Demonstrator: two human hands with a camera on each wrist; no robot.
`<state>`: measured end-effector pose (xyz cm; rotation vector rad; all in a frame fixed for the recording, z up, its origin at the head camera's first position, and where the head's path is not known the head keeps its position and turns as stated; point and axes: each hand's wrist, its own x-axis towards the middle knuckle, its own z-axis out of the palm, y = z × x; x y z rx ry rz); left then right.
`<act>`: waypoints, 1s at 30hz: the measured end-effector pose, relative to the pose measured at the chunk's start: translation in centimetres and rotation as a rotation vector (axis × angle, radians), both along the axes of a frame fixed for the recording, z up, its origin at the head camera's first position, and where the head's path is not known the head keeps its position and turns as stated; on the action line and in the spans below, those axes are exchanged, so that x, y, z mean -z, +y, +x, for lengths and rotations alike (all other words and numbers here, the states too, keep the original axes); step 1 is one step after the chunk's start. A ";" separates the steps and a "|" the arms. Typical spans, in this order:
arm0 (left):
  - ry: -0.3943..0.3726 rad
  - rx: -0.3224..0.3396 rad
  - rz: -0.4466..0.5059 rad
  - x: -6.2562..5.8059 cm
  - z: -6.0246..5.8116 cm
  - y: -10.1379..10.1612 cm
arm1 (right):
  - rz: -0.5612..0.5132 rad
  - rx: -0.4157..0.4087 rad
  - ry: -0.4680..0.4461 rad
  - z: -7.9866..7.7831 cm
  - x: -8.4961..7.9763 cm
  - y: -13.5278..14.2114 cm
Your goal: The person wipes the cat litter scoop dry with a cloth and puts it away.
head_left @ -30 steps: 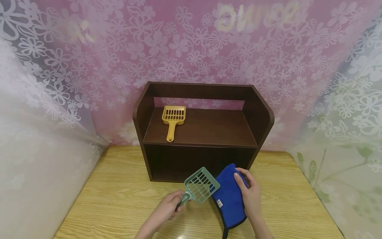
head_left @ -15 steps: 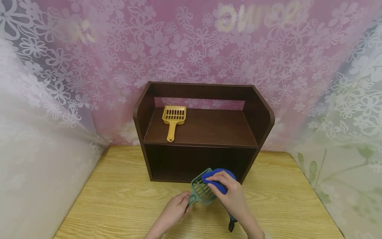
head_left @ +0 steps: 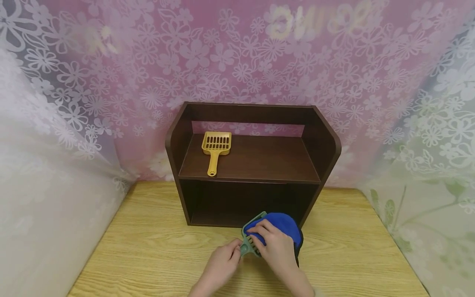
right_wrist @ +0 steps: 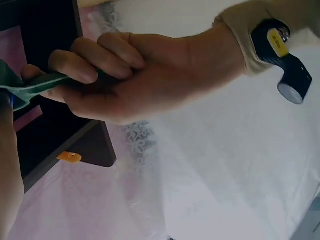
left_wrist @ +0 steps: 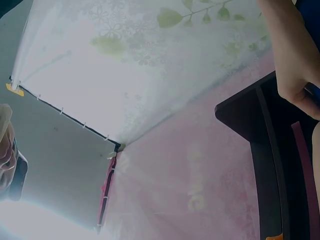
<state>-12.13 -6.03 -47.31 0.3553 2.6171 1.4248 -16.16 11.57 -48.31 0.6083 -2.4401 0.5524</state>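
In the head view my left hand (head_left: 222, 262) grips the handle of a green slotted litter scoop (head_left: 245, 248) above the table, near the shelf's front. The right wrist view shows the fingers curled round that green handle (right_wrist: 47, 84). My right hand (head_left: 274, 249) pinches a blue cloth (head_left: 285, 226) with dark edging and presses it on the scoop's slotted head. Cloth and hand hide most of the slots. A yellow litter scoop (head_left: 214, 152) lies on the upper shelf at the left, its handle towards me.
A dark brown two-tier shelf (head_left: 252, 180) stands on the wooden table (head_left: 156, 247), close behind the hands. Flowered curtains hang at the back (head_left: 241, 62) and on both sides.
My right hand has carried the blue cloth left onto the green scoop's head and moved along it towards the handle. My left hand has shifted slightly right with the scoop.
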 end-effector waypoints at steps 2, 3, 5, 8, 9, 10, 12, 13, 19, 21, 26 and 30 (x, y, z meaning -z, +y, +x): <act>0.023 -0.003 -0.016 0.0 0.0 0.1 | 0.002 0.056 0.028 -0.3 0.0 0.2; 0.028 -0.002 -0.019 0.0 0.0 0.1 | -0.003 0.082 0.039 -0.5 0.0 0.3; 0.045 -0.003 -0.032 -0.1 0.1 0.1 | -0.014 0.125 0.059 -0.8 -0.1 0.6; 0.043 0.001 -0.037 -0.1 0.2 0.2 | -0.040 0.159 0.070 -1.1 -0.3 1.1; 0.039 0.000 -0.038 -0.1 0.2 0.2 | -0.047 0.171 0.069 -1.1 -0.4 1.2; 0.040 -0.003 -0.042 -0.1 0.3 0.2 | -0.056 0.177 0.070 -1.2 -0.4 1.3; 0.039 -0.009 -0.048 -0.1 0.3 0.2 | -0.069 0.178 0.076 -1.2 -0.5 1.4; 0.039 -0.013 -0.049 -0.1 0.4 0.2 | -0.072 0.170 0.078 -1.3 -0.4 1.4; 0.040 -0.025 -0.044 -0.1 0.3 0.2 | -0.015 0.066 0.108 -0.8 0.1 0.5; 0.048 -0.025 -0.050 -0.1 0.2 0.2 | -0.006 0.025 0.111 -0.4 0.4 0.0; 0.059 -0.041 -0.059 0.1 0.0 0.0 | 0.004 -0.100 0.081 0.4 0.5 -0.6; 0.090 -0.062 -0.076 0.2 -0.3 -0.5 | 0.052 -0.155 0.034 0.8 -0.1 -0.3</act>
